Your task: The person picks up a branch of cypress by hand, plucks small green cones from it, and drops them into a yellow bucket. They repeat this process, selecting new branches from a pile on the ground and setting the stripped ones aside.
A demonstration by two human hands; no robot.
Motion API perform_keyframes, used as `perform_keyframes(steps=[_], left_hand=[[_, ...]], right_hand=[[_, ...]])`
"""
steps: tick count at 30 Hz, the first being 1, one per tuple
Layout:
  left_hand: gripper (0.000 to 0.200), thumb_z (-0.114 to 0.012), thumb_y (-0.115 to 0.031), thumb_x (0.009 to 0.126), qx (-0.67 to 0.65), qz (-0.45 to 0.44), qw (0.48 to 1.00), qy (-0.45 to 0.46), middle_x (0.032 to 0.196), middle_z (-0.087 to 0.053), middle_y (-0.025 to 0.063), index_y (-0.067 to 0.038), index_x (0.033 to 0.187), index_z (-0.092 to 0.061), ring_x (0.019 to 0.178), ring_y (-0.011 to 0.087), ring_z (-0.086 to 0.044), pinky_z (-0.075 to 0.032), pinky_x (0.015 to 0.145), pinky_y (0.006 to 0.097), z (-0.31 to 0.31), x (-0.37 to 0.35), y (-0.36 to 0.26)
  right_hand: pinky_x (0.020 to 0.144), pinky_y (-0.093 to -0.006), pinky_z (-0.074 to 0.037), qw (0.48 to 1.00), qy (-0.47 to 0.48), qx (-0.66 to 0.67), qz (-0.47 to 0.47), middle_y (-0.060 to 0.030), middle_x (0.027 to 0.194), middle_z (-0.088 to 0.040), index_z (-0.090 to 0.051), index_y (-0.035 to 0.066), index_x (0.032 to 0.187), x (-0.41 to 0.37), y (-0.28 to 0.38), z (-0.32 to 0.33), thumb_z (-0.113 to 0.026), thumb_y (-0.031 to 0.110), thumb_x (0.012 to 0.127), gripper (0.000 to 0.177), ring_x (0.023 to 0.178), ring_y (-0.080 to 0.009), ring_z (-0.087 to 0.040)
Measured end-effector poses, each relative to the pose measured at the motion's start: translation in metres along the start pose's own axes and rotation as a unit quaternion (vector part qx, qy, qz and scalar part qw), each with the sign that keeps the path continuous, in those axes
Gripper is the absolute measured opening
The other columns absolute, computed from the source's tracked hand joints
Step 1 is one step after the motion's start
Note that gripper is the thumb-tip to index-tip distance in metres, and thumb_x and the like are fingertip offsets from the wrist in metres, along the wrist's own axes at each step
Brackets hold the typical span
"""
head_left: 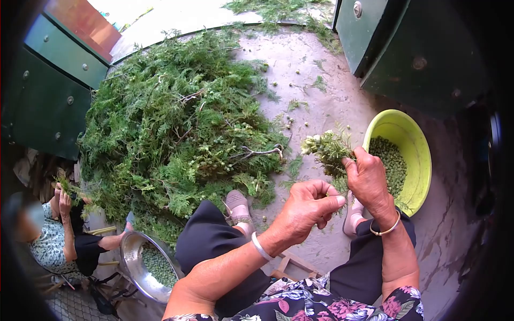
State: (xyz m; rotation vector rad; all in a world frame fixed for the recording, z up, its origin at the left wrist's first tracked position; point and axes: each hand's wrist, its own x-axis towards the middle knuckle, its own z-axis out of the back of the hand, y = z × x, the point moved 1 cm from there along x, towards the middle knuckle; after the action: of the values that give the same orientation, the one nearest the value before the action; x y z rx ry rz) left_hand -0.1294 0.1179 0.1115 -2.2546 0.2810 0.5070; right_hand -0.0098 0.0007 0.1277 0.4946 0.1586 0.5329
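My right hand (368,179) is closed around the stem end of a leafy evergreen sprig (329,150) with pale green cones at its tip. Just left of it, my left hand (308,209) has thumb and forefinger pinched together below the sprig; whatever lies between the fingertips is too small to make out. A lime-green basin (413,134) leans beside my right hand, partly filled with small round green cones (388,163).
A big heap of evergreen branches (171,123) covers the floor ahead and left. Another person (53,241) sits at left holding a sprig, near a metal basin (128,262) of green cones. Green metal doors (364,27) stand on both sides. Loose cones and twigs dot the floor.
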Motion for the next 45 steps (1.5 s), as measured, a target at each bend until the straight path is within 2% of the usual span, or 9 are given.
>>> perform_keyframes(steps=[5, 11, 18, 25, 29, 32, 34, 37, 45], left_hand=[[0.015, -0.066, -0.002, 0.082, 0.015, 0.003, 0.996, -0.089, 0.067, -0.058, 0.0037, 0.001, 0.091, -0.055, 0.050, 0.0085, -0.053, -0.040, 0.040, 0.0209, 0.003, 0.002, 0.002], [0.026, -0.068, 0.001, 0.079, 0.029, -0.003, 0.986, -0.167, 0.066, -0.058, 0.0054, 0.004, 0.097, -0.050, 0.047, 0.0092, -0.052, -0.040, 0.039, 0.0209, 0.006, 0.002, -0.001], [0.025, -0.068, 0.002, 0.079, 0.036, -0.015, 0.990, -0.137, 0.066, -0.059, 0.0059, 0.005, 0.096, -0.050, 0.047, 0.0091, -0.052, -0.040, 0.038, 0.0215, 0.001, -0.001, -0.002], [0.008, -0.063, 0.000, 0.085, 0.093, -0.006, 0.995, 0.036, 0.069, -0.061, 0.0060, 0.002, 0.087, -0.055, 0.052, 0.0078, -0.056, -0.043, 0.041, 0.0218, -0.009, -0.015, -0.006], [0.010, -0.061, -0.007, 0.089, 0.097, -0.013, 0.995, 0.011, 0.069, -0.061, 0.0058, 0.001, 0.085, -0.056, 0.053, 0.0073, -0.055, -0.042, 0.040, 0.0209, -0.009, -0.015, -0.008], [0.017, -0.058, -0.016, 0.093, 0.054, 0.034, 0.996, -0.064, 0.068, -0.060, 0.0053, -0.002, 0.083, -0.056, 0.052, 0.0078, -0.053, -0.040, 0.040, 0.0198, -0.003, -0.011, -0.008], [0.020, -0.057, -0.021, 0.094, -0.068, 0.060, 0.995, -0.042, 0.067, -0.059, 0.0049, -0.004, 0.083, -0.056, 0.050, 0.0087, -0.052, -0.038, 0.040, 0.0196, 0.006, -0.006, -0.002], [0.021, -0.059, -0.022, 0.093, -0.010, 0.038, 0.998, -0.056, 0.068, -0.060, 0.0055, -0.004, 0.083, -0.057, 0.052, 0.0094, -0.053, -0.039, 0.041, 0.0209, 0.003, -0.006, 0.001], [0.023, -0.061, -0.025, 0.092, -0.047, -0.003, 0.997, -0.064, 0.070, -0.061, 0.0054, -0.003, 0.086, -0.058, 0.053, 0.0093, -0.054, -0.040, 0.042, 0.0213, 0.006, -0.003, -0.003]], right_hand=[[0.060, -0.0517, -0.047, 1.000, -0.025, -0.009, -0.006, -0.0243, 0.063, -0.059, -0.054, -0.001, 0.079, 0.000, -0.001, 0.000, -0.061, 0.014, 0.084, 0.017, 0.067, -0.0445, -0.061], [0.060, -0.0520, -0.047, 1.000, -0.023, -0.006, -0.007, -0.0243, 0.063, -0.059, -0.054, -0.001, 0.079, 0.001, -0.001, 0.001, -0.061, 0.014, 0.084, 0.017, 0.067, -0.0454, -0.061], [0.061, -0.0524, -0.046, 0.999, -0.033, -0.005, -0.005, -0.0253, 0.065, -0.060, -0.054, -0.001, 0.080, 0.005, -0.006, 0.003, -0.061, 0.015, 0.084, 0.018, 0.068, -0.0456, -0.061], [0.064, -0.0528, -0.047, 0.994, -0.093, -0.060, -0.020, -0.0256, 0.069, -0.061, -0.055, -0.002, 0.083, 0.016, -0.022, 0.018, -0.060, 0.013, 0.084, 0.015, 0.072, -0.0449, -0.061], [0.063, -0.0490, -0.046, 0.994, -0.100, 0.006, -0.037, -0.0260, 0.075, -0.061, -0.056, -0.004, 0.083, 0.017, -0.027, 0.024, -0.060, 0.009, 0.084, 0.014, 0.075, -0.0443, -0.061], [0.061, -0.0456, -0.045, 0.995, -0.071, 0.067, -0.019, -0.0252, 0.070, -0.059, -0.056, -0.006, 0.080, 0.015, -0.024, 0.020, -0.061, 0.009, 0.084, 0.016, 0.069, -0.0432, -0.060], [0.058, -0.0428, -0.044, 0.996, -0.044, 0.072, -0.028, -0.0241, 0.066, -0.057, -0.055, -0.006, 0.078, 0.013, -0.016, 0.021, -0.062, 0.009, 0.083, 0.018, 0.062, -0.0398, -0.059], [0.056, -0.0411, -0.044, 0.992, 0.019, 0.127, -0.008, -0.0235, 0.064, -0.056, -0.055, -0.006, 0.078, 0.009, -0.008, 0.019, -0.063, 0.010, 0.082, 0.018, 0.059, -0.0346, -0.059], [0.059, -0.0459, -0.044, 0.997, 0.015, 0.076, 0.012, -0.0261, 0.069, -0.058, -0.056, -0.005, 0.079, 0.004, -0.006, 0.013, -0.061, 0.010, 0.082, 0.016, 0.068, -0.0431, -0.060]])
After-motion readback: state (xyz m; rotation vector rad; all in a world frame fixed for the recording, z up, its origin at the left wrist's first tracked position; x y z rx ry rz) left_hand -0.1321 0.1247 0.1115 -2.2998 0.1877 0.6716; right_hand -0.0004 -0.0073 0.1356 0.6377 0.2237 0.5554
